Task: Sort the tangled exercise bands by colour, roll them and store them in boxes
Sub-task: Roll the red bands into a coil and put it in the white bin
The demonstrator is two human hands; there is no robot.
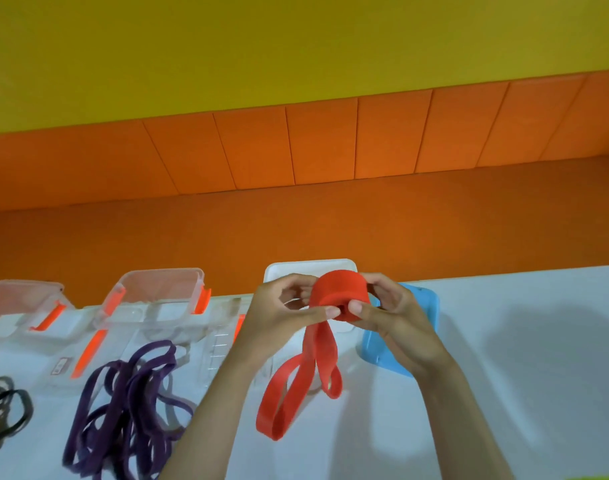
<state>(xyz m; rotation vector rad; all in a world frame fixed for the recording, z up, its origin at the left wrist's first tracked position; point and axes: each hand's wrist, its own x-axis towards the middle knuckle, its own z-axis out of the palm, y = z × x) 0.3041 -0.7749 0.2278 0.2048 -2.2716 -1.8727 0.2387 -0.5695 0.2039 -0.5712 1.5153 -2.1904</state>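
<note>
Both hands held the red band (336,294) up over the white desk (524,358). Most of it was wound into a fat roll, with a doubled tail hanging down to the desk surface. The left hand (285,306) had its thumb pressed on the roll's near face and its fingers (296,289) curled round the back. The right hand (393,313) gripped the other side the same way, thumb to the front.

Judging by the loose tail, the rolling was well along but unfinished. To do it well, the person would have to lay the two hanging strands flat on each other and take out any twist before each turn. One thumb should pin the roll while the other hand fed the band in under steady tension, edges level, or the rubber would likely spring open.

The white box (344,266) behind the hands was mostly covered, so its contents could not be seen. A blue piece (424,306), lid or box, was partly hidden by the right wrist. The purple bands (129,400) lay in a tangle near the clear boxes (157,292). The black bands (5,407) were cut off at the left edge. Clear plastic parts between the boxes were hard to make out.
</note>
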